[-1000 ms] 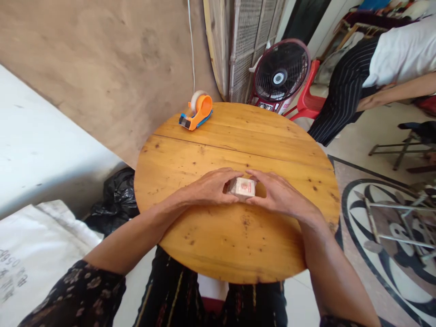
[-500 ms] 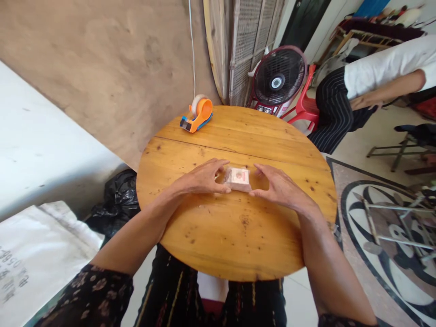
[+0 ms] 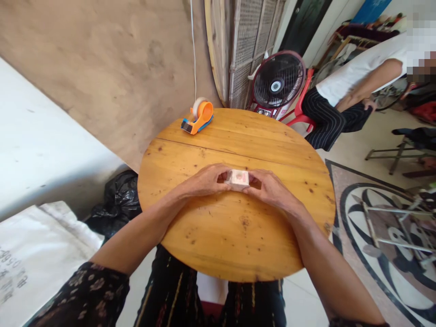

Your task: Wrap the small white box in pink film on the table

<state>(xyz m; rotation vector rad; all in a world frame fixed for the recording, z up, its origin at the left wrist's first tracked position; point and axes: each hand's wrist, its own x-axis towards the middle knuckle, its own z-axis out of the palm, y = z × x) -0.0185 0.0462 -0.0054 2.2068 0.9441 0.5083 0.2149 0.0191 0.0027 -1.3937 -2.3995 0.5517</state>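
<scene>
A small pale packet with a red mark on top (image 3: 238,178) lies near the middle of a round wooden table (image 3: 204,236). My left hand (image 3: 203,180) grips its left side with curled fingers. My right hand (image 3: 269,188) grips its right side, fingers bent round the far edge. Both hands rest on the tabletop with the packet held between them.
An orange tape dispenser (image 3: 199,116) sits at the table's far edge by the wall. Behind the table stand a floor fan (image 3: 278,81) and a red chair (image 3: 301,113). A person in a white top (image 3: 354,77) is at the right rear. A black bag (image 3: 117,195) lies left of the table.
Half a second ago my fingers were spread beside the packet; both hands have since closed in on it. The person at the rear has shifted and bent lower.
</scene>
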